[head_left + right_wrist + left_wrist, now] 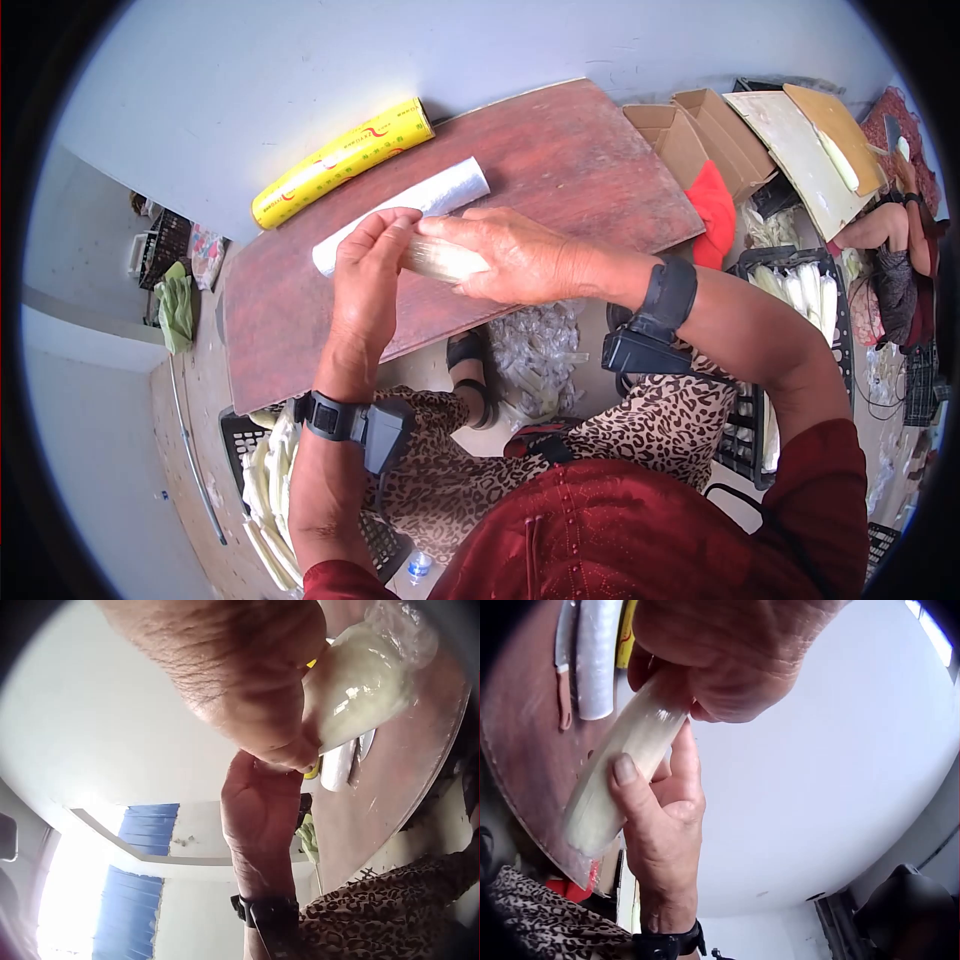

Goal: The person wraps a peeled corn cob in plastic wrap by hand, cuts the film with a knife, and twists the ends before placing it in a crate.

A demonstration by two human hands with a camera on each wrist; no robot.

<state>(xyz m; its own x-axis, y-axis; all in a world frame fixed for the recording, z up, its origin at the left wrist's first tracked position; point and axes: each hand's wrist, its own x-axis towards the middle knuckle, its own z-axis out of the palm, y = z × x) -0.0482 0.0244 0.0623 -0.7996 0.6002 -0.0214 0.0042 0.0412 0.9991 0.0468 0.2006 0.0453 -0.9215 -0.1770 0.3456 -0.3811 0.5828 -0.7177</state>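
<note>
A pale vegetable stalk (445, 260) in clear plastic film is held between both hands over the red-brown table (580, 150). My right hand (520, 255) grips it from the side; in the left wrist view that hand's thumb lies along the stalk (619, 765). My left hand (366, 270) pinches at the stalk's left end, its fingertips close to the right hand's. Loose film (405, 634) bunches at the other end in the right wrist view. Behind the hands lies a roll of clear film (455, 188). A knife (562, 694) with a brown handle rests beside the roll.
A yellow printed roll (340, 165) lies along the table's back edge. Black crates of pale stalks stand at left (240, 440) and right (845, 330). Crumpled clear plastic (540, 360) is on the floor. Cardboard boxes (735, 135) and another person (890, 230) are at right.
</note>
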